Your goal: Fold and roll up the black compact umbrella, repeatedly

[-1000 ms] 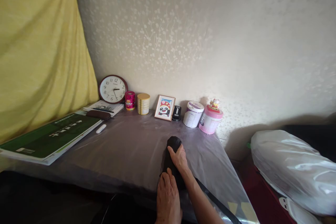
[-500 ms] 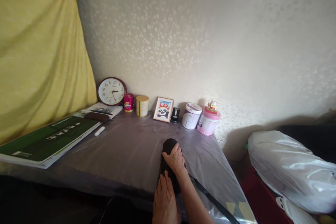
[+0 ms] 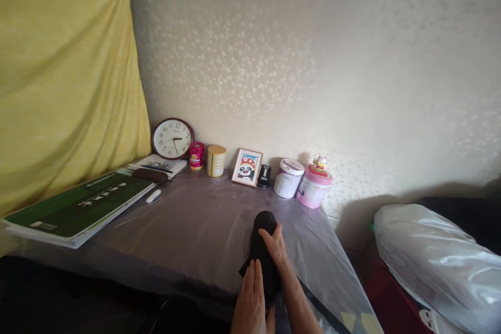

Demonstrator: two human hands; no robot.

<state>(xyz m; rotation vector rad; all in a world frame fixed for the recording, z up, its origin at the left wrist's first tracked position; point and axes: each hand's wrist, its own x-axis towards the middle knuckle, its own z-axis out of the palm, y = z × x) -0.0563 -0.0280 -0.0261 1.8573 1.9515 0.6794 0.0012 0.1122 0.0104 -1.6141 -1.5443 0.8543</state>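
A long black fabric roll (image 3: 263,245) lies on the covered table, pointing away from me. My right hand (image 3: 276,248) is wrapped over its right side near the far end, thumb across the top. My left hand (image 3: 252,292) presses along the near left side, its fingers straight and close together, its thumb on the other side of the roll. A small dark flap (image 3: 245,268) sticks out left of the roll by the left fingertips. From beneath the right forearm a black strap (image 3: 323,308) runs toward the table's near right edge.
Along the wall stand a clock (image 3: 173,139), a pink can (image 3: 196,156), a yellow can (image 3: 216,162), a framed panda picture (image 3: 247,167) and two lidded tubs (image 3: 288,180). A green book (image 3: 90,203) lies left. A plastic-covered bundle (image 3: 438,255) sits beyond the right edge.
My right hand has shifted from over the roll's top to its right side. The dark flap now shows at the left. The whole view has moved slightly.
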